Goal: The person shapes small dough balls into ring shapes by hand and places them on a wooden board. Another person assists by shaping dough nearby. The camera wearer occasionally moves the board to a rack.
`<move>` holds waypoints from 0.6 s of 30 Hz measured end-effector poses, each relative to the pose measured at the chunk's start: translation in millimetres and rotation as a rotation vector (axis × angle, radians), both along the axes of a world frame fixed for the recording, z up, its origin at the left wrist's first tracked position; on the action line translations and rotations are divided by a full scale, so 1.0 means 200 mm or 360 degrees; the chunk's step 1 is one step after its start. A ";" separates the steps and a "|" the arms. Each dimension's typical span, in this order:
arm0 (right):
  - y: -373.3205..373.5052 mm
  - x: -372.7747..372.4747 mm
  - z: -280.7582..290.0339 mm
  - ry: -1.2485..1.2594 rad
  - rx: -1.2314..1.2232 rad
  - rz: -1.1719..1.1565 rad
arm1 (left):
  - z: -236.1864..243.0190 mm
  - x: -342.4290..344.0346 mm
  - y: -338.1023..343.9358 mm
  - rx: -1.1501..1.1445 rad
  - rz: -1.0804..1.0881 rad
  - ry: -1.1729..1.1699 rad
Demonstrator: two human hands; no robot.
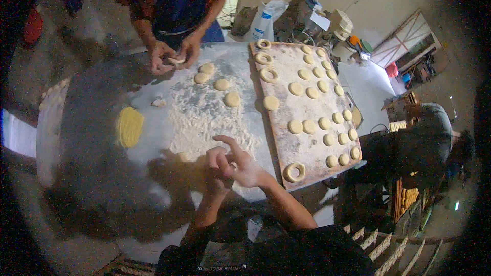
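Note:
My hands meet above the floury near edge of the metal table. My left hand (217, 178) is curled closed and partly hidden by my right; whatever may be in it does not show. Against it rests my right hand (246, 168), index finger stretched out and apart, the other fingers bent, with no object visible in it. A pale dough piece (184, 157) lies in shadow to their left. Beyond the scattered flour (204, 133) sit several dough rounds (232, 99). To the right, a wooden board (284, 145) carries rows of dough rounds (295, 126) and a few dough rings (294, 172).
Across the table a person's hands (176, 59) hold a small dough piece. A yellow dough-like patch (131, 127) and a small pale lump (159, 102) lie on the tabletop (92, 122). Behind are a white bag (262, 25) and clutter. A wooden rack (381, 248) stands at lower right.

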State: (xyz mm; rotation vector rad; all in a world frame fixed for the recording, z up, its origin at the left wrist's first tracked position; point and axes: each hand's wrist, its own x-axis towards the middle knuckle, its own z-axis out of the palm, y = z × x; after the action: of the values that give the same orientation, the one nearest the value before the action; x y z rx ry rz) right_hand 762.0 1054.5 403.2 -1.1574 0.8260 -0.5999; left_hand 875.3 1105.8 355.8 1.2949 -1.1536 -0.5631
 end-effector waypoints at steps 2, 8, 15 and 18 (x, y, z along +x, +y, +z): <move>0.00 -0.12 0.00 0.0104 0.0040 -0.0084 | 0.00 -0.07 -0.01 0.0084 -0.0061 0.0012; 0.03 -0.40 -0.03 -0.1015 0.0008 -0.0297 | 0.00 -0.44 -0.10 0.0080 -0.0077 0.0249; 0.05 -0.72 -0.03 -0.0962 0.0219 -0.0628 | 0.06 -0.71 -0.17 -0.0120 -0.0143 -0.0049; 0.03 -0.85 -0.05 -0.0567 -0.0180 -0.0320 | 0.09 -0.80 -0.17 0.0300 -0.0415 0.0038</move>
State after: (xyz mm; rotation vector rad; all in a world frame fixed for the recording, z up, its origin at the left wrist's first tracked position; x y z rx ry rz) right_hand 591.2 1060.5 393.8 -1.0345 0.6103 -0.9983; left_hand 716.0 1071.6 372.9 1.3004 -1.2823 -0.8948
